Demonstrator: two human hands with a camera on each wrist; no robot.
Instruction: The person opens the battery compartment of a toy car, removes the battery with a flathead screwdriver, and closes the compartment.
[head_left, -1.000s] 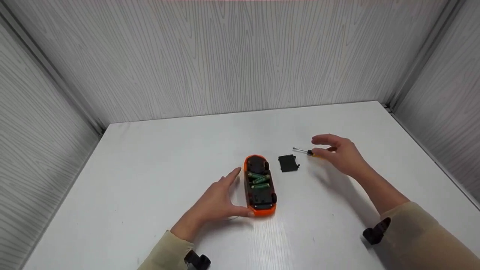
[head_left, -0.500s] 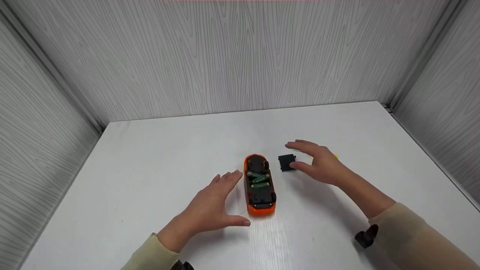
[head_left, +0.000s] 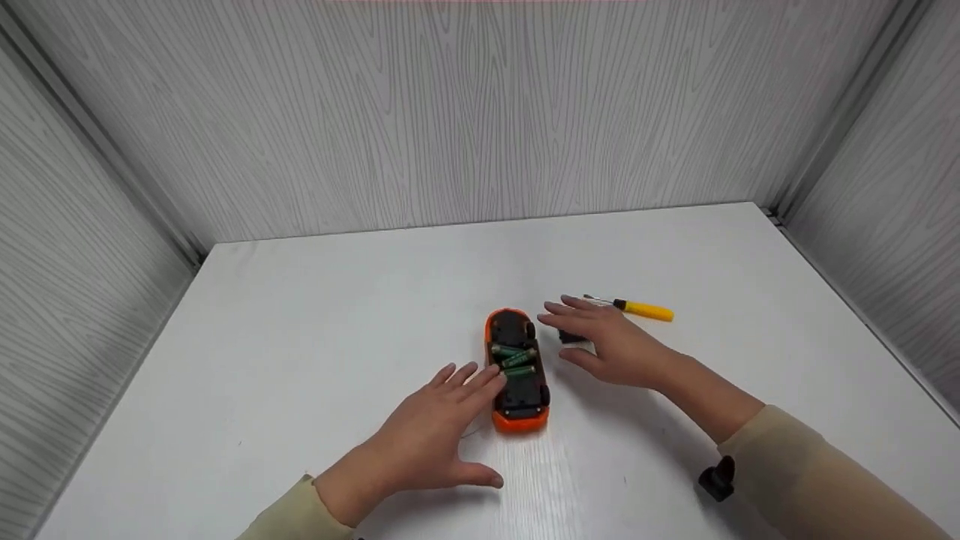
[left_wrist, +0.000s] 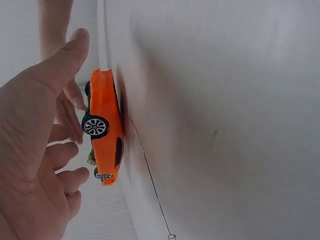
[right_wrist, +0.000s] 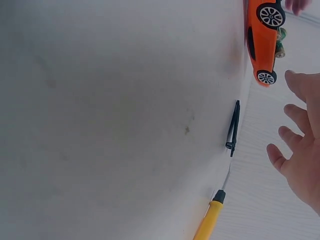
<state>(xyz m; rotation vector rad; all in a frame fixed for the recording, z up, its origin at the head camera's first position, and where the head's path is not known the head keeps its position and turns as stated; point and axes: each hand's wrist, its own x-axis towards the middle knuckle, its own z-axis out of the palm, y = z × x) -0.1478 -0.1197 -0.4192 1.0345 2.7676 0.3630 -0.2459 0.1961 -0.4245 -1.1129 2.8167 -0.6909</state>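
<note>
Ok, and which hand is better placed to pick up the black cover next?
Probably the right hand: it hovers close above the black cover, fingers spread, while the left hand is farther off, at the toy car's opposite side.

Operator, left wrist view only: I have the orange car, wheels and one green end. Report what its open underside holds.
Observer: The head view shows three green batteries in the car's open bay.
Operator: Tell me whether the right hand touches anything beneath it.
Observer: No; in the right wrist view its fingertips stand clear of a flat black panel lying on the table.
</note>
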